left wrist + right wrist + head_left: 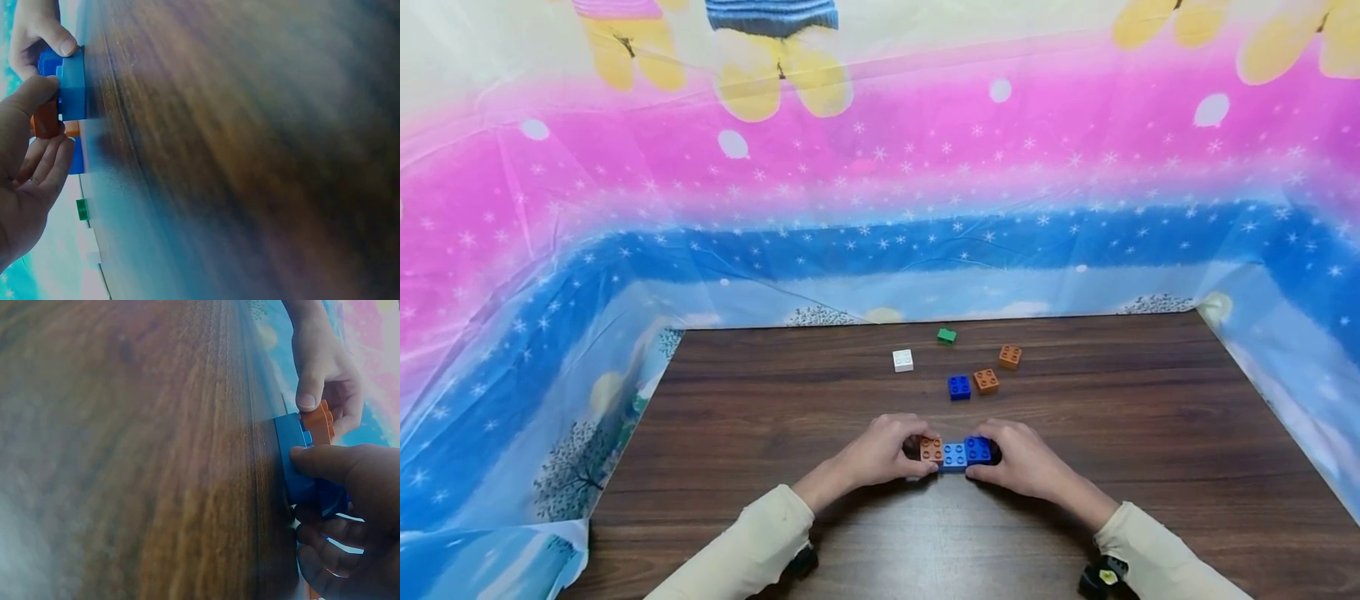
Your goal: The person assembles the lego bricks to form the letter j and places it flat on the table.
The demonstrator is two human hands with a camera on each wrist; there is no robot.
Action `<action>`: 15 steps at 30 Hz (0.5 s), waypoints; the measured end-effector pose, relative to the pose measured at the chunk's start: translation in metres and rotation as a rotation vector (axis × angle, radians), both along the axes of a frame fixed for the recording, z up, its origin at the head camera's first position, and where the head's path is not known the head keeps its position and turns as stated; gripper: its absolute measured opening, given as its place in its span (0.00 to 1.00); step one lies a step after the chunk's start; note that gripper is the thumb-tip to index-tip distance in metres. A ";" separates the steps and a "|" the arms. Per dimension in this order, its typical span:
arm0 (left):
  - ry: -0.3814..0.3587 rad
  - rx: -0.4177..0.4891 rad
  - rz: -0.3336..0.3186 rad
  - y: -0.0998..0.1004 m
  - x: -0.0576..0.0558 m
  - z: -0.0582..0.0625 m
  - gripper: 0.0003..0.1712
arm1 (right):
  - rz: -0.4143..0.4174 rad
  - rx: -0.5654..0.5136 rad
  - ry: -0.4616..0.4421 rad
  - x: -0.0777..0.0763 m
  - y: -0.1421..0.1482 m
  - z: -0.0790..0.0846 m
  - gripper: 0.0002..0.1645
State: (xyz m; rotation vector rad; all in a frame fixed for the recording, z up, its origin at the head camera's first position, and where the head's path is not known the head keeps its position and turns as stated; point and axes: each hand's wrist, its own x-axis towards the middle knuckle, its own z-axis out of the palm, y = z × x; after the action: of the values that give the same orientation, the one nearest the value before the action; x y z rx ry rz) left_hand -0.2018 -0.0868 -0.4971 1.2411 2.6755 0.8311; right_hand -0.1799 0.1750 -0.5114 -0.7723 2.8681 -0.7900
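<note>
Left grip (326,365) pinches orange brick (319,426); right grip (376,494) holds dark-blue brick (332,499).

Toy bricks (1010,357), eight in five colours: orange bricks (986,382), three; dark blue bricks (958,387), two; light blue brick (955,455), one; white brick (902,361), one; green brick (947,337), one. Held group, three: one orange, one light blue, one dark blue. Loose on the table (760,400), five: two orange, one dark blue, one white, one green. Hands, two: one left hand (883,450), one right hand (1022,458). Sleeves (756,537), two. Tables, one.
</note>
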 end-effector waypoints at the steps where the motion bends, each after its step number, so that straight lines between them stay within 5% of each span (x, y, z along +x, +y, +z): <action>1: 0.004 0.001 0.001 0.000 0.000 0.000 0.20 | 0.000 -0.001 0.000 0.000 0.000 0.000 0.26; 8: 0.035 0.032 0.005 0.002 0.001 -0.001 0.17 | 0.001 -0.008 0.004 0.000 0.000 0.001 0.26; 15: -0.028 0.025 0.035 0.004 0.002 -0.001 0.16 | 0.001 -0.023 0.011 0.001 0.000 -0.001 0.24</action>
State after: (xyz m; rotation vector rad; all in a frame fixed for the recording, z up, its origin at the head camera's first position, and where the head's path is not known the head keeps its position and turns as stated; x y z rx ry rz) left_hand -0.2000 -0.0828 -0.4976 1.1818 2.6807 0.8822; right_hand -0.1793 0.1750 -0.5128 -0.7833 2.8723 -0.8229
